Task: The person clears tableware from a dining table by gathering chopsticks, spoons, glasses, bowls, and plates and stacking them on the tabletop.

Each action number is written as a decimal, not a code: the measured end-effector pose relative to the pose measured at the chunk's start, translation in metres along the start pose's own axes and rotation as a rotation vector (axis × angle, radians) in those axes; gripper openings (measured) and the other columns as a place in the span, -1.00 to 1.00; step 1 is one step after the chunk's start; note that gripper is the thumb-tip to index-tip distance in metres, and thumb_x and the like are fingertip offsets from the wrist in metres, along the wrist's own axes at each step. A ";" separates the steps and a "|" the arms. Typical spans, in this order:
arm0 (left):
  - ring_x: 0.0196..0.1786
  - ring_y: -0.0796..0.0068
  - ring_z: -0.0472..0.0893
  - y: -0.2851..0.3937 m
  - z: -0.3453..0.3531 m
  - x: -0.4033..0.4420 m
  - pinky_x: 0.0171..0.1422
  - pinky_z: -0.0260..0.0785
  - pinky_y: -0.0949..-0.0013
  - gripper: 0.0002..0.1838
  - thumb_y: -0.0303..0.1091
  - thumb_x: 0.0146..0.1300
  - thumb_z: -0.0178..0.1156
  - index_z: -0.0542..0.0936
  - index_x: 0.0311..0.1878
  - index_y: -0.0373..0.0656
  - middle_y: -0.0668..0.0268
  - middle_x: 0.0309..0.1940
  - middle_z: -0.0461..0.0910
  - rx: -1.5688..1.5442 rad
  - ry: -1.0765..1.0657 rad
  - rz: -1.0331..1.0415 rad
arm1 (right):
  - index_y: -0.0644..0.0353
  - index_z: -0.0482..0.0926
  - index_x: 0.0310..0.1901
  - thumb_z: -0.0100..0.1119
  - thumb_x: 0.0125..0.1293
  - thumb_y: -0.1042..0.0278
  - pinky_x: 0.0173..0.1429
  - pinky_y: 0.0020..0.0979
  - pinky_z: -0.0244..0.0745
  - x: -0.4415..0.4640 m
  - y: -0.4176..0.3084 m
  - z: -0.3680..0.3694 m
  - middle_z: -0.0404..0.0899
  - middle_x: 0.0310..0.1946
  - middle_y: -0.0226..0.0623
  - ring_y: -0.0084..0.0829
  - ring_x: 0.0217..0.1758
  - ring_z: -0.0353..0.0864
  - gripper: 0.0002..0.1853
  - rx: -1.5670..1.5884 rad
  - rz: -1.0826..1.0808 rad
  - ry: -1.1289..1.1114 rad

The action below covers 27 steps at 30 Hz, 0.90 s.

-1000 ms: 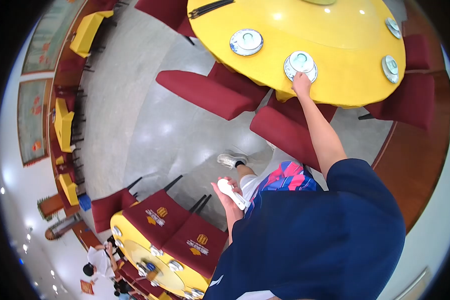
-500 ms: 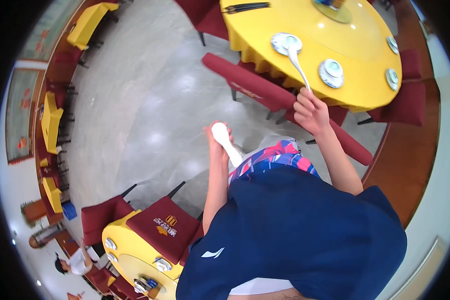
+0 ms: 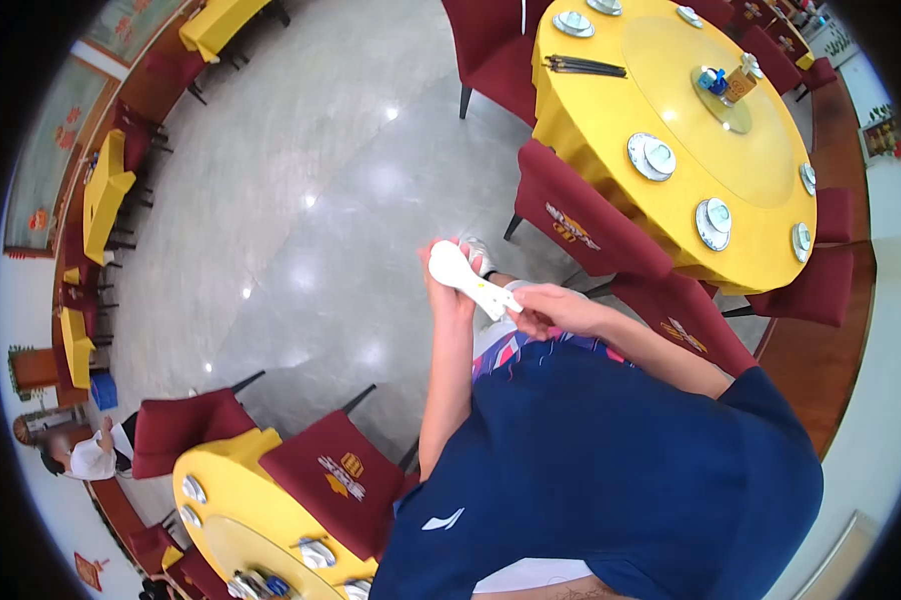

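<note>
White spoons (image 3: 458,270) lie stacked in my left hand (image 3: 445,290), bowls toward the fingertips and handles pointing toward my body. My left fingers wrap round them. At the handle ends, my right hand (image 3: 551,308) pinches a white spoon handle against the stack. To the right, the round yellow table (image 3: 596,130) bears place settings: a plate with a bowl (image 3: 653,157) and another plate with a bowl (image 3: 714,223) are the nearest to my hands. Black chopsticks (image 3: 586,67) lie together near the table's left edge.
Maroon chairs (image 3: 586,215) stand between me and the table. A second yellow table (image 3: 211,465) with dishes and chairs is at the lower left. A person in a white top (image 3: 93,458) is beyond it. Grey floor (image 3: 301,200) spreads to the left.
My right hand first reached to a table setting, then drew back with a white spoon and came down to the spoons in my left hand. The view has shifted, showing more of the table.
</note>
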<state>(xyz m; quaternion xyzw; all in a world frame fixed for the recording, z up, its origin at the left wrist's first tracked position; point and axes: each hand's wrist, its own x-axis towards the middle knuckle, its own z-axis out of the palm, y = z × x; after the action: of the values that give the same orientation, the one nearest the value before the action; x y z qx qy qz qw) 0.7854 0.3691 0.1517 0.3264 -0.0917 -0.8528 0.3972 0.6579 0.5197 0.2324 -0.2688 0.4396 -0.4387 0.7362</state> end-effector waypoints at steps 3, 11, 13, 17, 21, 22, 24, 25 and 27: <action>-0.05 0.42 0.61 0.021 -0.021 0.025 -0.12 0.59 0.12 -0.53 0.26 0.37 -0.08 0.46 0.04 0.12 0.42 -0.04 0.56 -0.026 -0.022 -0.015 | 0.15 0.47 -0.24 -0.23 0.53 0.08 -0.51 -0.60 0.26 0.035 -0.008 -0.001 0.40 -0.60 -0.52 -0.67 -0.61 0.34 -0.64 -0.022 0.039 0.015; -0.24 0.45 0.58 0.086 -0.002 0.109 -0.33 0.50 0.28 -0.44 0.41 0.26 -0.07 0.50 -0.09 0.12 0.43 -0.19 0.59 0.072 0.153 0.080 | 0.17 0.46 -0.25 -0.28 0.54 0.10 -0.53 -0.59 0.25 0.158 -0.050 -0.035 0.44 -0.62 -0.47 -0.65 -0.63 0.38 -0.63 0.023 0.038 -0.025; -0.27 0.46 0.56 0.105 0.011 0.144 -0.32 0.45 0.33 -0.39 0.44 0.24 -0.10 0.49 -0.13 0.07 0.40 -0.23 0.57 0.089 0.086 0.077 | 0.20 0.48 -0.23 -0.27 0.53 0.10 -0.53 -0.58 0.27 0.191 -0.077 -0.051 0.44 -0.63 -0.46 -0.64 -0.64 0.39 -0.62 0.020 0.046 -0.034; -0.25 0.46 0.56 0.143 0.038 0.195 -0.30 0.44 0.37 -0.35 0.45 0.23 -0.09 0.49 -0.10 0.00 0.38 -0.20 0.56 0.117 0.049 0.021 | 0.21 0.50 -0.22 -0.26 0.53 0.08 -0.53 -0.56 0.29 0.238 -0.128 -0.072 0.47 -0.63 -0.42 -0.62 -0.65 0.41 -0.60 0.009 0.007 -0.031; -0.15 0.45 0.59 0.150 0.069 0.249 -0.30 0.49 0.31 -0.34 0.39 0.27 -0.05 0.51 -0.02 -0.06 0.37 -0.12 0.58 0.229 -0.024 -0.040 | 0.19 0.50 -0.21 -0.28 0.53 0.08 -0.53 -0.57 0.27 0.262 -0.140 -0.100 0.48 -0.62 -0.42 -0.63 -0.65 0.42 -0.60 0.087 0.044 -0.015; -0.11 0.43 0.60 0.147 0.082 0.259 -0.27 0.50 0.29 -0.36 0.35 0.30 -0.04 0.52 -0.01 -0.08 0.36 -0.11 0.59 0.303 0.039 -0.002 | 0.18 0.50 -0.20 -0.29 0.53 0.08 -0.53 -0.57 0.27 0.264 -0.143 -0.110 0.49 -0.62 -0.42 -0.63 -0.65 0.42 -0.60 0.111 0.023 -0.005; -0.08 0.41 0.61 0.142 0.096 0.281 -0.26 0.52 0.28 -0.39 0.32 0.32 -0.03 0.52 0.00 -0.08 0.36 -0.11 0.59 0.332 -0.039 -0.067 | 0.16 0.49 -0.18 -0.31 0.53 0.07 -0.54 -0.58 0.25 0.260 -0.155 -0.128 0.50 -0.61 -0.42 -0.64 -0.66 0.42 -0.60 0.104 -0.004 0.050; -0.04 0.40 0.62 0.138 0.106 0.291 -0.26 0.54 0.27 -0.42 0.28 0.34 -0.02 0.53 0.00 -0.09 0.35 -0.11 0.60 0.353 -0.104 -0.108 | 0.16 0.49 -0.18 -0.31 0.53 0.07 -0.54 -0.58 0.25 0.255 -0.159 -0.132 0.50 -0.61 -0.42 -0.64 -0.66 0.42 -0.60 0.107 -0.019 0.078; -0.08 0.43 0.62 0.123 0.123 0.308 -0.28 0.53 0.32 -0.42 0.27 0.34 0.00 0.54 -0.02 -0.11 0.36 -0.15 0.61 0.403 -0.141 -0.170 | 0.16 0.49 -0.18 -0.32 0.53 0.06 -0.54 -0.60 0.25 0.246 -0.162 -0.139 0.50 -0.61 -0.43 -0.65 -0.65 0.42 -0.59 0.133 -0.046 0.079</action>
<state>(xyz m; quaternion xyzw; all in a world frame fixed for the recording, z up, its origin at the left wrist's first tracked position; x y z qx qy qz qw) 0.6384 0.0475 0.1484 0.3453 -0.2598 -0.8683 0.2435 0.5255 0.2250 0.1925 -0.2120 0.4320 -0.4938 0.7243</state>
